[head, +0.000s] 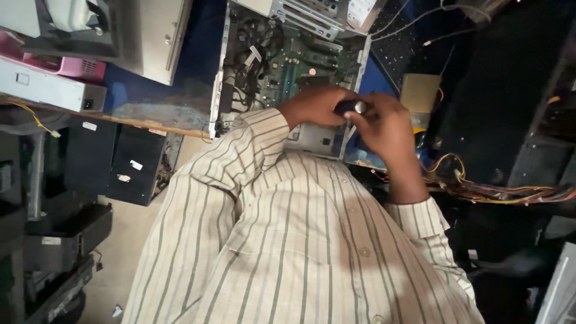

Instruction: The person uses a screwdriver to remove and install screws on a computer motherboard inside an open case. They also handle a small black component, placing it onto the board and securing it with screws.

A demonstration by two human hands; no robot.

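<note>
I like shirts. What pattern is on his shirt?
Pale cream shirt with thin green stripes; head view.

Pink case point(66, 66), grey panel point(157, 36), yellow wire bundle point(510, 193), black keyboard point(399, 45)

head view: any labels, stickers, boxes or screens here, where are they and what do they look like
White sticker: on the dark cabinet at left, small rectangle.
White sticker: on the black tower case below the bench, small, tilted.
Tan box: right of the open computer case, squarish, plain cardboard colour.
No lit screens.
</note>
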